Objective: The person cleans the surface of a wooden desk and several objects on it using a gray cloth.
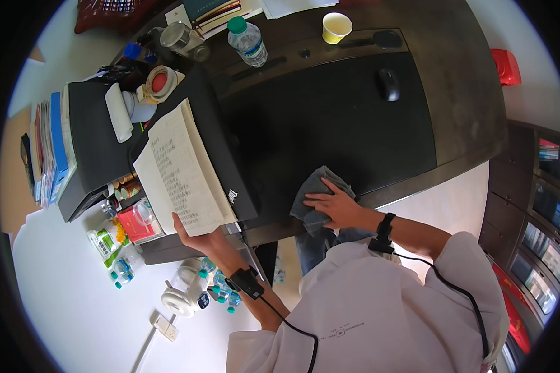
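My left hand [203, 240] grips the lower edge of an open paper notebook [179, 172], thumb on top and fingers hidden underneath. Handwriting covers part of its page. The notebook overlaps a black laptop [228, 168] with its lid down; whether it rests there I cannot tell. My right hand [331, 205] lies spread over a crumpled grey cloth [308, 200] at the front edge of the black desk mat [308, 121]. The cloth's lower part hangs toward my lap. Each wrist wears a black strap with a cable.
Toward the back of the dark desk stand a water bottle [249, 44], a paper cup [337, 28] and a glass jar [179, 37]. A mouse [388, 85] sits on the mat. Tape rolls [161, 83] and file folders [58, 140] are at left. An electric kettle [182, 293] stands below.
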Motion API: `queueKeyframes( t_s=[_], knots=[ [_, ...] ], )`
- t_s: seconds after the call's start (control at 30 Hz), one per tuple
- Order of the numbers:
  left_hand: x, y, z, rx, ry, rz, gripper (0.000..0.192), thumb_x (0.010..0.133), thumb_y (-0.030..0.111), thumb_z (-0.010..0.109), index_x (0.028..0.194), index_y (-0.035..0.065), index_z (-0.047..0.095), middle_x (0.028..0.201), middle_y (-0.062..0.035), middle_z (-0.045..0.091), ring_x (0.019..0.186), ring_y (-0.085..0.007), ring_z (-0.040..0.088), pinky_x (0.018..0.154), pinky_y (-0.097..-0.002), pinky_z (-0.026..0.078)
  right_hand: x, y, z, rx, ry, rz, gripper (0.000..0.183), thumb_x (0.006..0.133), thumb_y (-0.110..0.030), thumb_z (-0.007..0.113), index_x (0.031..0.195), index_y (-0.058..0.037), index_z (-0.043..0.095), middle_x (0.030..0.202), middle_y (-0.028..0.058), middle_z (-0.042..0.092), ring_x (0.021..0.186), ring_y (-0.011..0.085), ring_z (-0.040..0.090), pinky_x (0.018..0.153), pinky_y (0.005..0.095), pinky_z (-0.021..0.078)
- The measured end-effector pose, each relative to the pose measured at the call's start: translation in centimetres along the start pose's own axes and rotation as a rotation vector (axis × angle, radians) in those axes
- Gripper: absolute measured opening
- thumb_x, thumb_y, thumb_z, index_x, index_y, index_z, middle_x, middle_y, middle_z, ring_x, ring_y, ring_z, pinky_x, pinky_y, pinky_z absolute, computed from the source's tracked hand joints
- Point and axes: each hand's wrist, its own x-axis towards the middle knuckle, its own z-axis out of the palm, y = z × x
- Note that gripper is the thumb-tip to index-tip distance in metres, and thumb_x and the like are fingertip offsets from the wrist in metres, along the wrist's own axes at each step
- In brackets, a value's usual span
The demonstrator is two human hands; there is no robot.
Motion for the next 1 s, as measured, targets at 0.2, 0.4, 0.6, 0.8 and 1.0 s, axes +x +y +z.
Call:
queueKeyframes(
  t_s=[0.2,0.4,0.6,0.8,1.0],
  knots=[
    [0.3,-0.8,0.4,0.101,0.041,0.057,0.049,0.101,0.023,0.056,0.143,-0.0024,0.050,0.140,-0.0191,0.060,0.128,-0.0312,0.061,0.105,-0.0517,0.053,9.9,1.3,-0.3,-0.063,0.390,0.282,0.056,0.075,-0.038,0.082,0.120,-0.0068,0.068,0.149,0.0029,0.054,0.148,0.0186,0.037,0.127,0.0606,0.0090],
    [-0.2,-0.6,0.5,0.167,0.102,0.084,0.052,0.100,0.025,0.057,0.143,-0.0019,0.049,0.139,-0.0181,0.060,0.127,-0.0305,0.061,0.105,-0.0499,0.053,7.6,-4.7,4.2,-0.129,0.097,0.156,0.055,0.081,-0.046,0.076,0.117,-0.0054,0.070,0.151,0.0059,0.052,0.152,0.0220,0.031,0.125,0.0648,0.0060],
    [-0.1,-1.9,1.1,0.179,0.141,0.067,0.053,0.100,0.026,0.059,0.143,-0.0031,0.048,0.141,-0.0177,0.059,0.128,-0.0299,0.060,0.107,-0.0490,0.051,7.7,-7.8,7.5,0.036,-0.044,-0.041,0.052,0.088,-0.046,0.069,0.124,-0.0073,0.067,0.145,0.0004,0.059,0.147,0.0139,0.039,0.129,0.0562,0.0044],
    [-0.8,-4.9,-0.1,0.166,0.169,0.027,0.054,0.099,0.026,0.060,0.141,-0.0060,0.050,0.141,-0.0176,0.059,0.130,-0.0310,0.056,0.111,-0.0468,0.043,4.5,-4.6,3.4,0.096,-0.138,-0.030,0.061,0.084,-0.039,0.072,0.135,-0.0059,0.062,0.146,0.0021,0.059,0.145,0.0142,0.043,0.129,0.0535,0.0039],
    [-3.4,-10.8,-0.3,0.106,0.218,-0.107,0.051,0.100,0.023,0.058,0.140,-0.0064,0.049,0.137,-0.0182,0.061,0.127,-0.0320,0.058,0.108,-0.0476,0.046,-7.0,0.5,-2.0,0.168,-0.001,0.287,0.068,0.080,-0.030,0.075,0.143,-0.0126,0.057,0.149,0.0068,0.055,0.144,0.0181,0.043,0.129,0.0538,0.0055]
  ],
)
